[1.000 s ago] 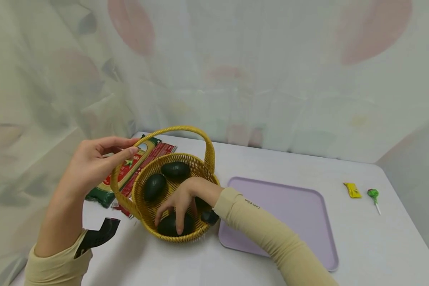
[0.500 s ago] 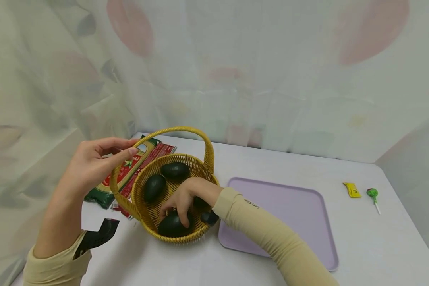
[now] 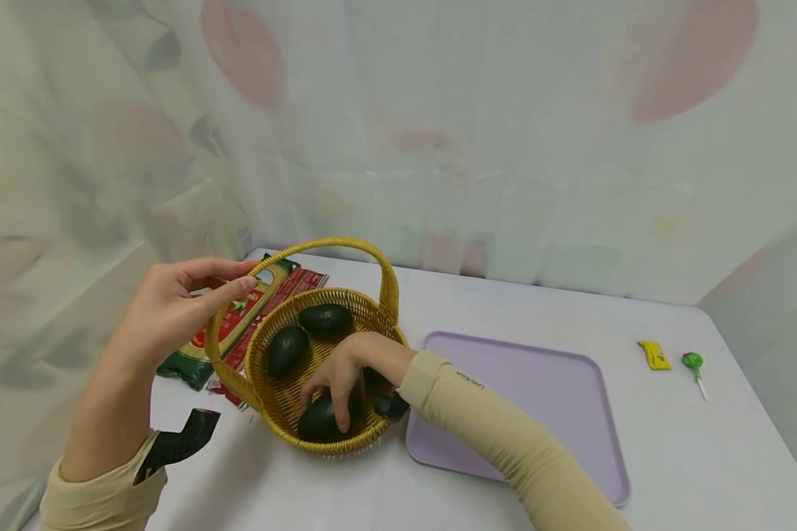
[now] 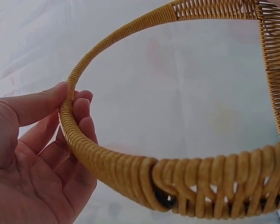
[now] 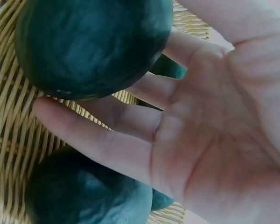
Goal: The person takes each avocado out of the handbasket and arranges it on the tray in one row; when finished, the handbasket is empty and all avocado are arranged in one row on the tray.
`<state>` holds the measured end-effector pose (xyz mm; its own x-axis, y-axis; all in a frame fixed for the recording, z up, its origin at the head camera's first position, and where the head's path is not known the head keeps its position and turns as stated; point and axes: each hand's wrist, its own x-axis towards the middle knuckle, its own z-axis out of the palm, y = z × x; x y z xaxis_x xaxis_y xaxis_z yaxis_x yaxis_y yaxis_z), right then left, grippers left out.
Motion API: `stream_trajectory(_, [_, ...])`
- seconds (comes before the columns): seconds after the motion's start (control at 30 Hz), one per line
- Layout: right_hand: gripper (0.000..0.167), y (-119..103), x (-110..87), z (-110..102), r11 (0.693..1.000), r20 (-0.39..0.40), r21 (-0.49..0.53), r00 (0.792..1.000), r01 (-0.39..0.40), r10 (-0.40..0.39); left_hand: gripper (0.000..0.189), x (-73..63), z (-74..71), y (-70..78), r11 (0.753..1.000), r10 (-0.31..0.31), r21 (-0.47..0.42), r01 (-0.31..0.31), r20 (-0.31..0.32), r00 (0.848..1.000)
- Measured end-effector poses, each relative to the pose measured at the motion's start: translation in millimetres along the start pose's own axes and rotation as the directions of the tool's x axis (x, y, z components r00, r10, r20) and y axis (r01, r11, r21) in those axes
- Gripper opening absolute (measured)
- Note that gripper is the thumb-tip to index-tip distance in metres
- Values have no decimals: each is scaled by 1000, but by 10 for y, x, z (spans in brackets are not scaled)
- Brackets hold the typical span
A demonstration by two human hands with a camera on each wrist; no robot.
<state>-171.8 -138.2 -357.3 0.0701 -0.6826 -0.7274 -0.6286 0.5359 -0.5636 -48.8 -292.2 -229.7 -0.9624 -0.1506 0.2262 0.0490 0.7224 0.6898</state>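
Note:
My left hand [image 3: 173,302] pinches the arched handle [image 3: 335,242] of a round yellow wicker basket [image 3: 325,447] between thumb and fingers. In the left wrist view, the thumb [image 4: 42,103] presses the handle from one side, the fingers curl behind it. Inside the basket, my right hand [image 3: 342,369] reaches down with fingers and thumb around a dark green avocado [image 3: 317,423] at the front. The right wrist view has this avocado [image 5: 93,46] beside the fingers, and another avocado [image 5: 88,196] below them. Two more avocados, one left [image 3: 288,350] and one at the back [image 3: 326,318], lie in the basket.
A pale purple tray [image 3: 525,398] lies right of the basket, partly under the right sleeve. Green-and-red food packets [image 3: 239,317] lie behind the basket at left. A yellow wrapped candy [image 3: 654,355] and a green lollipop [image 3: 694,361] lie at the far right.
My right hand's fingers have drawn in around the front avocado, which has shifted slightly within the basket. My left hand keeps its hold on the handle.

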Motion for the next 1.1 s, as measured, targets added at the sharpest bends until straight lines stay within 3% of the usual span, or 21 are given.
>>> stream_trajectory(0.23, [76,30,-144,-7,1000,-29,-3,999,28,-28,39,3,3,-7,1000,-15,8,15,5,1000])
stream_trajectory(0.47, [69,121,-347,-31,990,-72,-43,987,138,-141,38,10,8,-32,1000,-6,9,6,-2,1000])
stream_trajectory(0.63, [66,209,-506,-51,963,-121,-150,962,226,-245,37,-2,8,-62,1000,-6,3,6,-1,1000])
stream_trajectory(0.77, [64,298,-669,-53,944,-155,-163,938,285,-310,35,-28,7,-98,1000,3,1,-3,2,1000])
stream_trajectory(1.1, [65,653,-1175,39,946,-298,-122,898,301,-324,32,-129,20,-221,997,1,-83,-5,-41,999])
